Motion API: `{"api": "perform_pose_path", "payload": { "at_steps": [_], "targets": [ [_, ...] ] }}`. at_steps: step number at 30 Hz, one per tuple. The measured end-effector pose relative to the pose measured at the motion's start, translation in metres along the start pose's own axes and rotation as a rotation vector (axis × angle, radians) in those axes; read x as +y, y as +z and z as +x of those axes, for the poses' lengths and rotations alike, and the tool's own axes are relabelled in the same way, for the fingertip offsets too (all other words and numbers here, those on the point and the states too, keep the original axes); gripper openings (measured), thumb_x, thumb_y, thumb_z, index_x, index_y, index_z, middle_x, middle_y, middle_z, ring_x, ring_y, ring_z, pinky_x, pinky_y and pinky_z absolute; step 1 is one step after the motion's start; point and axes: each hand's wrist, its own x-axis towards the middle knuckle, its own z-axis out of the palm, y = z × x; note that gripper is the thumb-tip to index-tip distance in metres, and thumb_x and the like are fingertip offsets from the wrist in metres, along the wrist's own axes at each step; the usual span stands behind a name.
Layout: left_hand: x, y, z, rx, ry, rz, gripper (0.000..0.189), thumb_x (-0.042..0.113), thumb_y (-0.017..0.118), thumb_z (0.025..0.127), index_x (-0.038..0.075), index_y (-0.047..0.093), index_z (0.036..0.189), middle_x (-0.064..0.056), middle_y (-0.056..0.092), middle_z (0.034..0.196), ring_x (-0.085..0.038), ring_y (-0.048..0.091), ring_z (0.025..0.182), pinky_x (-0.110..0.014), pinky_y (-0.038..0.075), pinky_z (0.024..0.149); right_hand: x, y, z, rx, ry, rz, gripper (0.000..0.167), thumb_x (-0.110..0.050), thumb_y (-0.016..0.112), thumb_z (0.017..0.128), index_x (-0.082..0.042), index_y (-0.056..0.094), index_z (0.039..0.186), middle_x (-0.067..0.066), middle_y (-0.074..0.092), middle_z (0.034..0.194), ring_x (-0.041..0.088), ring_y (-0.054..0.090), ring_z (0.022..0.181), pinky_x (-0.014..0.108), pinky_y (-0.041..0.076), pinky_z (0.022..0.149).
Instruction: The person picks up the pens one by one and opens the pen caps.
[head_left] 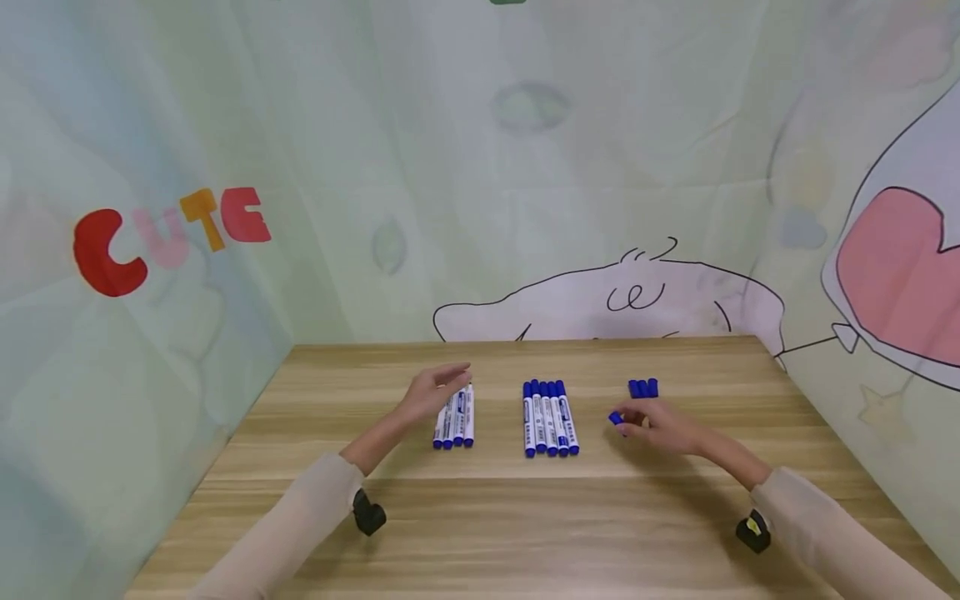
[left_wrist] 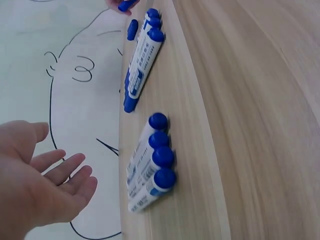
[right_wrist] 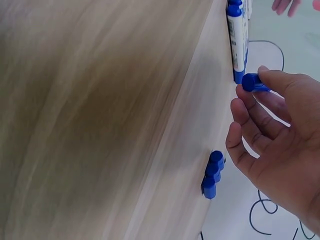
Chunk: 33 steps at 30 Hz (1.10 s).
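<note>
My right hand [head_left: 660,427] pinches a small blue marker cap [right_wrist: 251,82] between thumb and index finger, above the table's right half. The other fingers curve loosely in the right wrist view. My left hand [head_left: 431,396] hovers with relaxed fingers over the far ends of a row of white markers [head_left: 459,419]. It appears apart from them in the left wrist view, and nothing shows in its grasp. Blue ends of these markers face me; the hand partly covers their far ends. Between the hands lies a second row of markers [head_left: 551,421], with blue far ends.
Three loose blue caps [head_left: 642,388] lie side by side beyond my right hand. The wooden table [head_left: 480,533] meets a printed curtain [head_left: 465,208] at its back edge. Small black devices [head_left: 369,512] sit at both sleeve cuffs.
</note>
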Motion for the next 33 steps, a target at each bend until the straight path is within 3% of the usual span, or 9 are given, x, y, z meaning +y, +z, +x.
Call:
{"api": "perform_pose_path", "payload": {
  "at_steps": [6,13,19,26,33],
  "targets": [
    [0.011,0.012,-0.001,-0.127,0.080,-0.046,0.049,0.028,0.055,0.107,0.003,0.049,0.149,-0.019,0.056,0.148,-0.035,0.057,0.135,-0.046,0.046,0.114,0.009,-0.008,0.002,0.069,-0.057,0.014,0.020,-0.007,0.064,0.099,0.008,0.068,0.112,0.004,0.069,0.086,0.004,0.060,0.081,0.022,0.054,0.071],
    [0.010,0.022,-0.002,-0.221,0.132,-0.067,0.051,0.024,0.056,0.106,0.003,0.045,0.152,-0.019,0.051,0.154,-0.035,0.054,0.138,-0.044,0.047,0.113,0.019,-0.013,0.002,0.164,0.005,0.002,0.020,-0.005,0.067,0.097,0.008,0.069,0.113,0.005,0.070,0.085,0.005,0.061,0.078,0.021,0.052,0.067],
    [0.008,0.025,-0.002,-0.246,0.139,-0.067,0.051,0.024,0.055,0.107,0.001,0.046,0.150,-0.020,0.050,0.154,-0.036,0.054,0.138,-0.044,0.047,0.113,0.027,-0.018,0.000,0.269,0.054,0.003,0.022,-0.003,0.069,0.095,0.010,0.067,0.112,0.010,0.072,0.082,0.005,0.061,0.072,0.020,0.050,0.063],
    [0.006,0.031,-0.003,-0.250,0.111,-0.067,0.046,0.022,0.055,0.107,0.001,0.050,0.148,-0.017,0.052,0.153,-0.035,0.054,0.138,-0.044,0.048,0.112,0.037,-0.025,-0.002,0.321,0.196,0.053,0.030,-0.009,0.066,0.098,0.012,0.063,0.118,0.023,0.074,0.090,0.017,0.068,0.070,0.022,0.050,0.060],
    [0.005,0.034,-0.004,-0.259,0.100,-0.067,0.044,0.019,0.055,0.107,0.000,0.052,0.146,-0.018,0.055,0.150,-0.034,0.055,0.137,-0.044,0.049,0.111,0.057,-0.026,-0.003,0.380,0.296,0.012,0.036,-0.012,0.062,0.101,0.016,0.060,0.123,0.028,0.073,0.092,0.018,0.069,0.064,0.022,0.050,0.056]
  ]
}}
